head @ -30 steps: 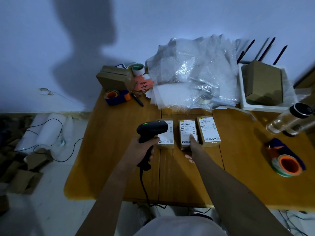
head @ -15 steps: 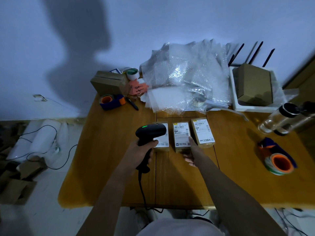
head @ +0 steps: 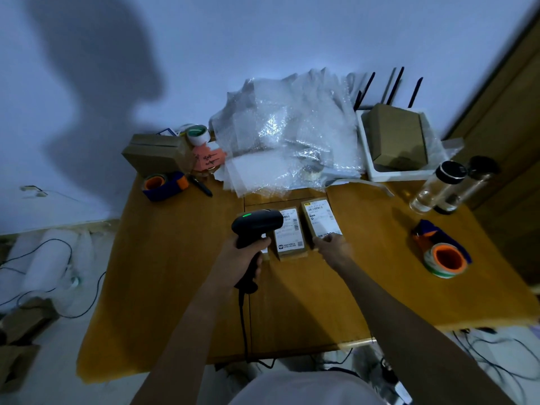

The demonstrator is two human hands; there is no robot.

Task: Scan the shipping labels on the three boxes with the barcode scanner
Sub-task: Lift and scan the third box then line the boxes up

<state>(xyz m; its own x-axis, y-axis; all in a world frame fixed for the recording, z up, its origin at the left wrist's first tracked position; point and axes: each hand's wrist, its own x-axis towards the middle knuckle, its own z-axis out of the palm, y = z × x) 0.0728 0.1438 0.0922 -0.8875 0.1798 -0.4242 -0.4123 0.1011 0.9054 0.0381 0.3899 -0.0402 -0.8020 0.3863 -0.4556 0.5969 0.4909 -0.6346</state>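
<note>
At tabletop (head: pixel 175 273) centre, left hand (head: pixel 238 260) is clamped on the scanner (head: pixel 257 226); right hand (head: pixel 331 248) pinches the 3 o'clock box (head: pixel 320 219). The scanner's head hides most of the 9 o'clock box (head: pixel 265 252), beside the middle box (head: pixel 289 233). Close-set labels risk a wrong or repeated read.

Nothing can be read outright: the white shipping labels (head: pixel 289 229) on the small brown cardboard boxes (head: pixel 320 222) carry barcodes and blurred print, and the pink paper tag (head: pixel 209 157) bears dark handwriting too smeared to make out
</note>
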